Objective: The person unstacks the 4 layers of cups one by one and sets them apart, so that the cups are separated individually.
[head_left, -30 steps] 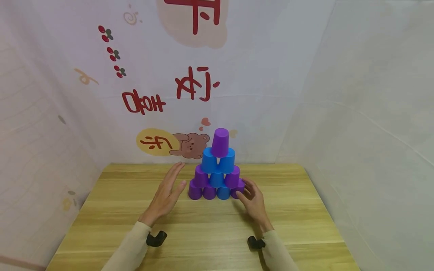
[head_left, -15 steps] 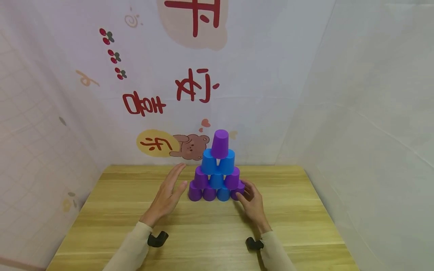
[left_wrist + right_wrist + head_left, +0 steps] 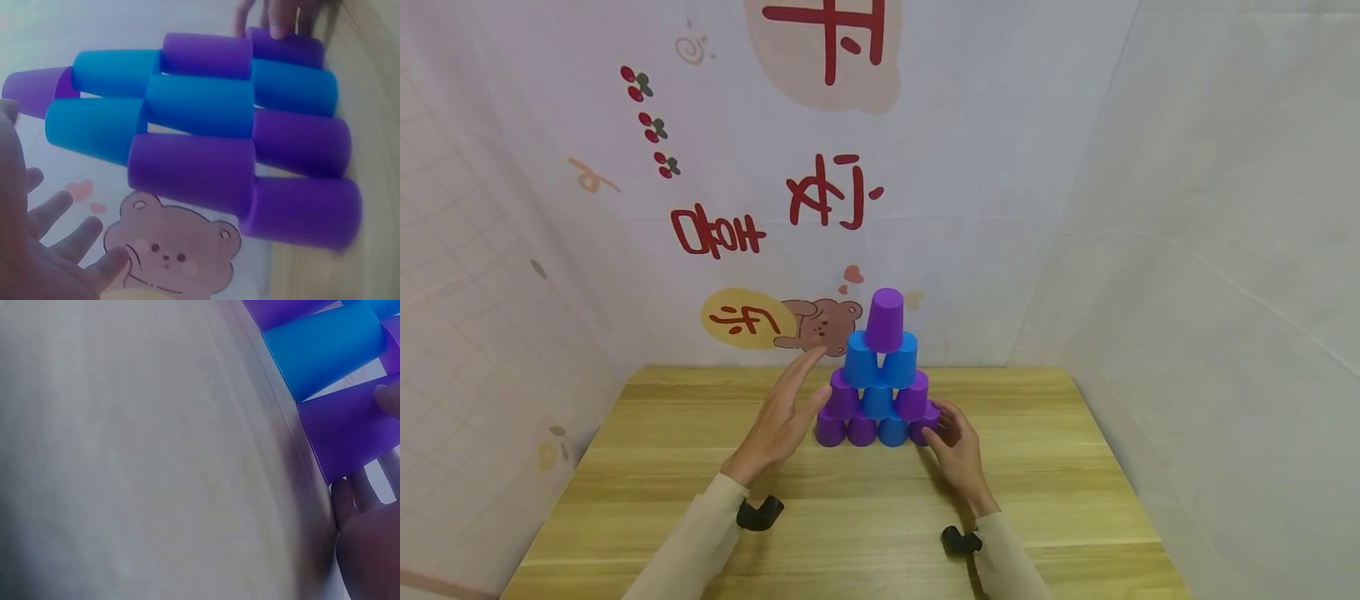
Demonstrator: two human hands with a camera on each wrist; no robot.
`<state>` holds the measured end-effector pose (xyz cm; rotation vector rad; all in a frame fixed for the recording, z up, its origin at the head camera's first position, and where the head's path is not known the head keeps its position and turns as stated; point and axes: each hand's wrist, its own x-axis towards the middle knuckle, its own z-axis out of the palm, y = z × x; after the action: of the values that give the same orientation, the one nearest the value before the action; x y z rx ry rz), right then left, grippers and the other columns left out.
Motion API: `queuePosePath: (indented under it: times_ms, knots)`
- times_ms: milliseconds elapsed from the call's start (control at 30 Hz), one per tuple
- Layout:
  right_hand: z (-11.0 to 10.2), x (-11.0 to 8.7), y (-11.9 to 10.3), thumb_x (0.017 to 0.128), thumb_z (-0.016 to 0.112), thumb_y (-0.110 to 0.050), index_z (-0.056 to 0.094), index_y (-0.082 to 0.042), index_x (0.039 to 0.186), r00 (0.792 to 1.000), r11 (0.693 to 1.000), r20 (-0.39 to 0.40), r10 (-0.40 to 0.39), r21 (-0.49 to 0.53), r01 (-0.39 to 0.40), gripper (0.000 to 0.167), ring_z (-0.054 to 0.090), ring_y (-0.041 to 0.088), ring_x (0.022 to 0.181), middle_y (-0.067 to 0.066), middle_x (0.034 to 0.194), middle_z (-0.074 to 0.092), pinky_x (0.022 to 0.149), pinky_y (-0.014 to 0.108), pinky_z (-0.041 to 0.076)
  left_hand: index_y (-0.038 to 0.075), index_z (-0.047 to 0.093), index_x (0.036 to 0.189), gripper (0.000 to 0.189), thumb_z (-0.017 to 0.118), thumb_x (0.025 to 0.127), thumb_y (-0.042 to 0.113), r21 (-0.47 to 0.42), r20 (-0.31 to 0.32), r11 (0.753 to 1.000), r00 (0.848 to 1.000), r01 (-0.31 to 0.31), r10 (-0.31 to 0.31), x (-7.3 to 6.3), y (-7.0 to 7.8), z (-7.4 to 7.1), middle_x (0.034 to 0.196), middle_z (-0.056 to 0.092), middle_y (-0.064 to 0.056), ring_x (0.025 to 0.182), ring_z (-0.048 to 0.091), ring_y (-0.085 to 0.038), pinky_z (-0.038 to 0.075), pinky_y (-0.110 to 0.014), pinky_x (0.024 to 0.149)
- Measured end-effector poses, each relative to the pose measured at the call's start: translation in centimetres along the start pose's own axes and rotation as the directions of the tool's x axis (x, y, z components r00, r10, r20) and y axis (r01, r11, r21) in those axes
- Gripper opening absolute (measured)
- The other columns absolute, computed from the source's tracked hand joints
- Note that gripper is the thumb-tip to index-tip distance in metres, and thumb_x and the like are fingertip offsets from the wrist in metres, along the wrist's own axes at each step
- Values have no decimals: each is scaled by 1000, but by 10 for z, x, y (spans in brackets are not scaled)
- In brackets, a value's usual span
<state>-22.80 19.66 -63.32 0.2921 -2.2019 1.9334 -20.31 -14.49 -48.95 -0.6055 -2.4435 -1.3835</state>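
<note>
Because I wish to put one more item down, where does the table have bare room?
The table is bare right of the right hand, left of the left hand, and in front of the cup pyramid between the sleeves. Crowded: the pyramid's right end, where the right hand grips the purple end cup.

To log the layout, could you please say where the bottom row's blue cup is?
In the head view, the blue cup stands third from left, between purple cups, the right one held by the right hand.
</note>
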Motion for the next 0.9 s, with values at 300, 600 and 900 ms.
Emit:
queuePosePath:
  times_ms: [300,600,900]
  knots:
    - [-2,-1,1,103,75,7,61,-7,156,999,1000,31,21,7,-21,56,64,49,148,25,156,67,119,27,58,27,40,176,69,65,112,36,-39,1,999,1000,11,-11,22,17,8,184,41,-3,172,36,-40,32,-81,134]
    - [-3,0,1,103,76,7,59,-3,156,999,1000,40,0,17,0,57,69,37,144,27,155,67,117,22,58,20,43,174,71,69,109,31,-67,-36,997,999,-29,27,49,38,17,180,46,-12,167,45,-40,38,-77,133]
    - [-4,0,-1,103,75,7,59,-5,156,998,1000,55,12,9,-12,57,68,37,145,26,155,67,116,19,57,14,45,172,71,72,108,29,-76,-66,994,995,-75,70,77,58,18,177,50,-13,164,49,-40,43,-70,133]
